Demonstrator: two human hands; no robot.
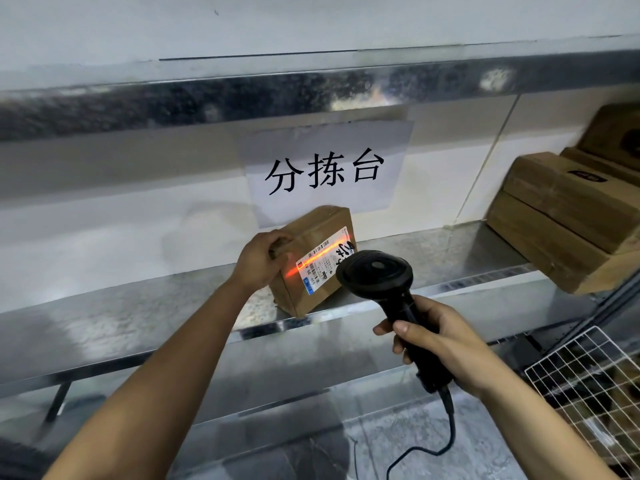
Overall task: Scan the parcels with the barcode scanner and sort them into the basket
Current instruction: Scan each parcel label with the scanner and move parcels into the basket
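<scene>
A small brown cardboard parcel [313, 237] stands on the metal shelf [138, 306], tilted so its white shipping label faces me. My left hand [261, 259] grips the parcel's left end. My right hand [446, 344] holds the handle of a black barcode scanner [375, 273], whose head points at the label from the right. An orange scan line runs across the label's barcode. A white wire basket [588, 372] shows at the lower right, below the shelf, with brown items dimly seen through its mesh.
A stack of larger brown boxes [568, 216] fills the shelf's right end. A paper sign with black characters [325, 171] hangs on the wall behind the parcel. An upper shelf edge [242, 98] runs overhead. The scanner's black cable [446, 441] trails down.
</scene>
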